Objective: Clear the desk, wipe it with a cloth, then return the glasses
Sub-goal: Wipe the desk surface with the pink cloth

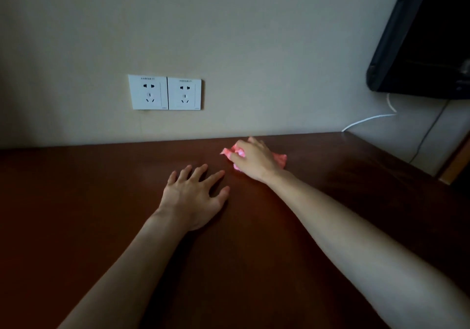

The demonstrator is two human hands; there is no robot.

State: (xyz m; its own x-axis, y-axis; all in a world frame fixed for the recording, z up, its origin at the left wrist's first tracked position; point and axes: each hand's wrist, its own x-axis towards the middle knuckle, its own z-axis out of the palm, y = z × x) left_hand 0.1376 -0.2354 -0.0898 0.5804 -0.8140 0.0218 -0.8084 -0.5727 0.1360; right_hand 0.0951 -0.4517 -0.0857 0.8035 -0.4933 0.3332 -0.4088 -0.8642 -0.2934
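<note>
The fingers (237, 157) of the right hand (251, 159) curl down over a crumpled pink cloth (281, 159), bunching it under the palm and pressing it to the dark brown table (101, 201) near its back edge, close to the wall. Pink folds show on both sides of the hand, so the cloth is held in a wad, not spread flat. The left hand (194, 196) lies flat on the table just in front and to the left, fingers straight and spread, holding nothing; it seems to brace the body.

The cloth looks soft, light and limp. It should give under pressure and slide easily on the smooth, faintly glossy top, so a grip over its middle with the palm bearing down seems the sound way to steer it; pinched at a corner, it would likely trail and fold over.

Judging from the bare wood in view, clearing is done and wiping is in hand. The glasses are not in view.

Behind, two white wall sockets (165, 92) sit above the table, and a dark screen (427, 36) hangs at the upper right with a white cable (366, 119) below it.
</note>
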